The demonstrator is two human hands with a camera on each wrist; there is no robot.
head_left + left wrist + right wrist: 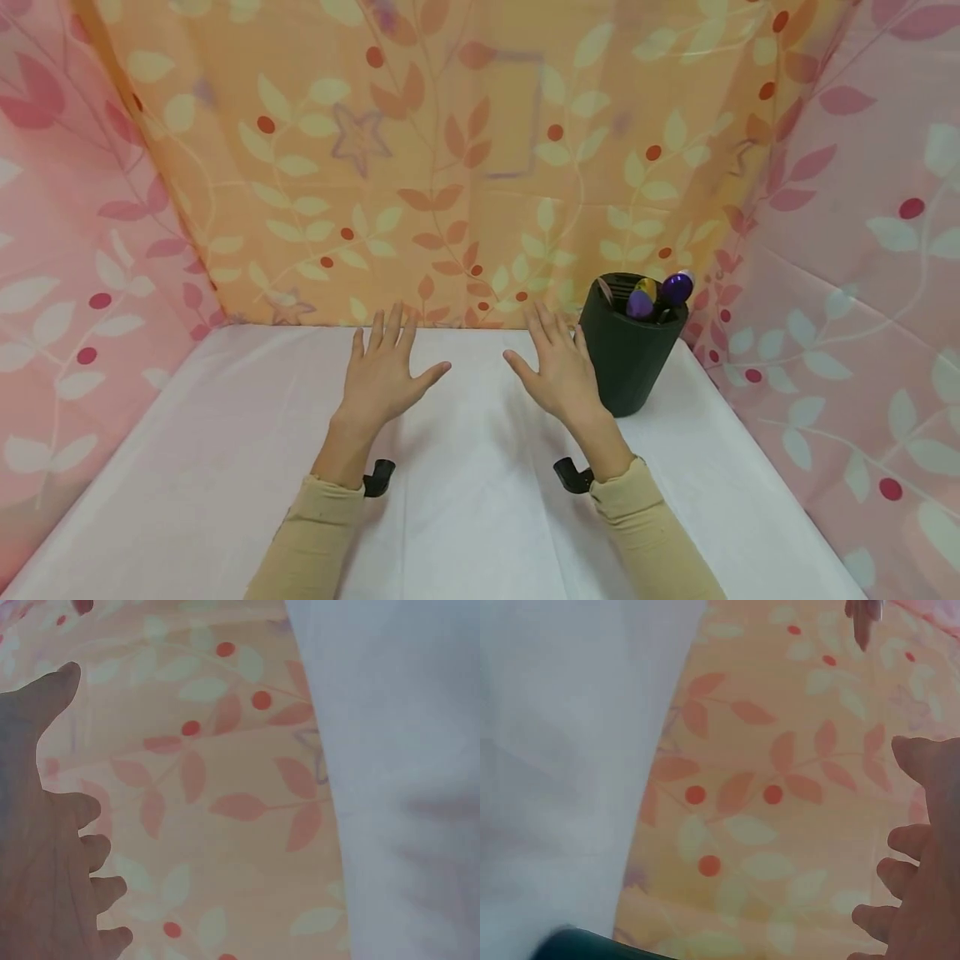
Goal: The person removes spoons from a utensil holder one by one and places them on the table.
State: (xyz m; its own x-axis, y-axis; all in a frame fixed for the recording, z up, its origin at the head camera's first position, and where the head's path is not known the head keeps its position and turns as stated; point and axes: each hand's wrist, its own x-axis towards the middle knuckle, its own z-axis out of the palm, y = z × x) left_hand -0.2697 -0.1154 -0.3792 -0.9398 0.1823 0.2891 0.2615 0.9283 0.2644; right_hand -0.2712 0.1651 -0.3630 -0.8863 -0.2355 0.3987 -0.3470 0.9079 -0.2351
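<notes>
Both hands hover over a white-covered table with fingers spread and nothing held. My left hand (381, 375) is left of the middle, its thumb pointing right; the left wrist view also shows this hand (45, 847) with straight fingers. My right hand (558, 367) is right of the middle, thumb pointing left, and partly overlaps a dark green pen holder (633, 358) in the head view. Whether it touches the holder I cannot tell. Purple and yellow rounded ends of several items (640, 303) stick out of the holder. In the right wrist view the holder's dark edge (600, 946) shows at the bottom.
The white cloth (465, 517) covers the table. An orange leaf-patterned curtain (465, 167) hangs behind it, with pink patterned curtains at the left (75, 292) and right (847, 292). Black camera mounts (380, 477) sit at both wrists.
</notes>
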